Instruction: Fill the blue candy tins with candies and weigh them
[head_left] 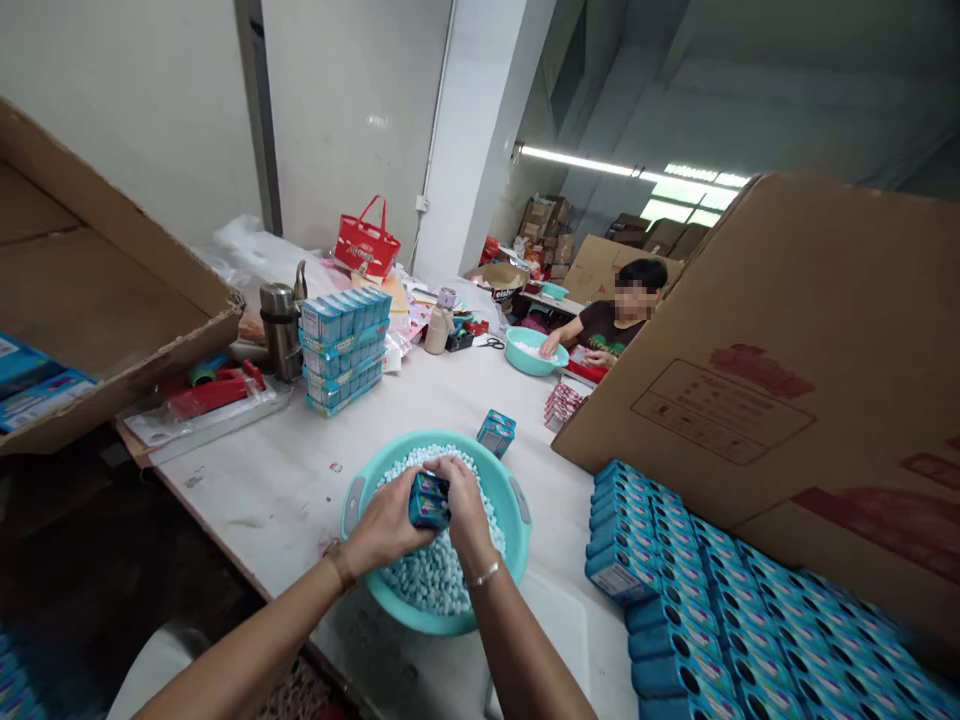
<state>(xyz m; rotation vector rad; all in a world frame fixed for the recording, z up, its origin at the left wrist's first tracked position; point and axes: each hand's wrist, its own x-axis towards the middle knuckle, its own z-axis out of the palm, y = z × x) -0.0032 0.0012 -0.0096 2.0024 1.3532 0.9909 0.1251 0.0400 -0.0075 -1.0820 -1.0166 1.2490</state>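
Note:
My left hand (388,522) is closed around a pair of small blue boxes (428,500), held together above a turquoise basin (442,622). Against the right side of these boxes, my right hand (466,508) is closed, its fingers curled over their upper edge. What lies inside that palm is hidden. Many small pale pellets (431,585) fill the basin beneath both hands. Just behind the basin's rim, a few more blue boxes (496,432) stand on the white table (300,500).
Rows of blue boxes (675,610) fill the right side, beside a large carton (750,370). Stacked blue packs (343,350) and a steel flask (280,330) stand at the left. An open carton (112,260) juts in. Across the table, a person (626,320) reaches into another basin (534,362).

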